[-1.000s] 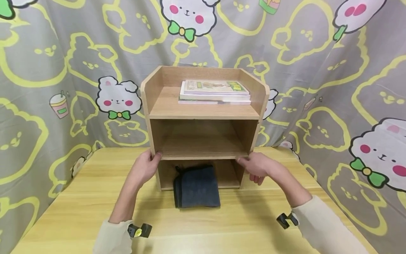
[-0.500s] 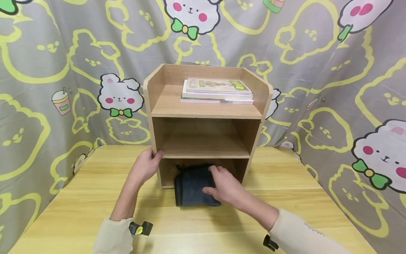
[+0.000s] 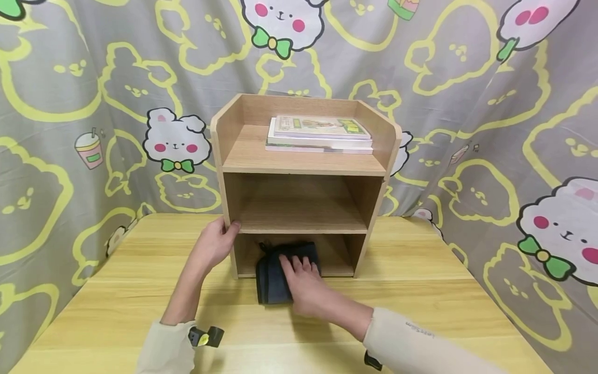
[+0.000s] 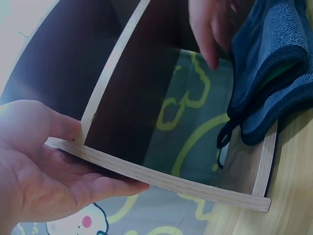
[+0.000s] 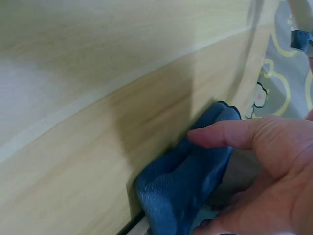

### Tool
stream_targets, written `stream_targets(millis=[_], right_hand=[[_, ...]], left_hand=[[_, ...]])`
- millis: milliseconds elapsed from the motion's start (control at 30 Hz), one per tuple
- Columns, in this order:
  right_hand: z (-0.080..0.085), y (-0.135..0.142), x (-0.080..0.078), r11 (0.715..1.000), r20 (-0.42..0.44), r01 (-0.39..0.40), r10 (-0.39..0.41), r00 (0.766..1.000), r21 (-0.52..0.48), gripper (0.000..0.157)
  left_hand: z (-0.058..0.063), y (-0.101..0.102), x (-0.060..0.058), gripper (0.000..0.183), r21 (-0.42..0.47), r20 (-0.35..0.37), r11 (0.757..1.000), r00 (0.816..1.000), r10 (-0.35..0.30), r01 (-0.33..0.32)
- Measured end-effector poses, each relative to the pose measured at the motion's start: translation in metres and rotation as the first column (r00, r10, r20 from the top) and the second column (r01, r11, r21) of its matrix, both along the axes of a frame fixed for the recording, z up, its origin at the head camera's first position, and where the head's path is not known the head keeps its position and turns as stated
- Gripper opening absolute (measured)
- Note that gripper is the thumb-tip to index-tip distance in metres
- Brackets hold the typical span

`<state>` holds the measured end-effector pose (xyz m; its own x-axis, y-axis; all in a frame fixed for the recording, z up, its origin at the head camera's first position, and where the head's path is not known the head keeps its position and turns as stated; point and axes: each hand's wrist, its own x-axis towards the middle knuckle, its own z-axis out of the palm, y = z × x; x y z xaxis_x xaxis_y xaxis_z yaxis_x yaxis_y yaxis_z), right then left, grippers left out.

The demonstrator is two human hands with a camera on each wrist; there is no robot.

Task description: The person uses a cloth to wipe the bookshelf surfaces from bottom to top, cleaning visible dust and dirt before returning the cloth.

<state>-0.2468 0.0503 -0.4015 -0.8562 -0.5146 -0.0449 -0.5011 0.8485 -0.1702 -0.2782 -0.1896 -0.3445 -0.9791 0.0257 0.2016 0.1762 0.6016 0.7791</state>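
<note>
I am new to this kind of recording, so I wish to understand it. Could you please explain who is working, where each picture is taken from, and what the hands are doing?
You see a bare-handed person at work, no robot. The wide view comes from a camera on the head, and each close view from a camera on one wrist. On the table stands a wooden shelf unit with a stack of books on top. A folded dark blue towel sticks out of its bottom compartment, over the table. The left hand grips the unit by its left side. The right hand is over the towel, with no clear grip on it.
</note>
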Motion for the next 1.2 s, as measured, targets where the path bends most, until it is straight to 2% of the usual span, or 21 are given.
stream_targets(millis=[133,333,567,933,1200], right_hand=[[-0.009,-0.012,-0.003,0.997,0.027,0.045,-0.047,0.999,0.066,0.106],[-0.023,-0.025,-0.010,0.983,-0.022,0.108,-0.105,0.994,0.147,0.103],[-0.029,-0.041,-0.018,0.965,-0.069,0.169,-0.158,0.985,0.199,0.096],[-0.032,-0.043,-0.019,0.972,-0.125,0.173,-0.154,0.980,0.157,0.093],[-0.023,-0.049,-0.021,0.978,0.011,0.209,-0.209,0.978,0.021,0.073]], left_hand=[[0.000,0.000,0.000,0.051,-0.003,-0.005,1.000,1.000,0.000,0.000],[-0.001,0.000,-0.001,0.051,-0.010,-0.004,1.000,1.000,-0.003,0.003],[0.001,0.000,-0.002,0.051,-0.010,-0.007,1.000,1.000,0.006,-0.006],[0.000,0.000,0.000,0.046,-0.015,-0.017,1.000,1.000,0.020,-0.020],[-0.001,-0.001,-0.001,0.048,-0.019,-0.020,1.000,1.000,0.018,-0.018]])
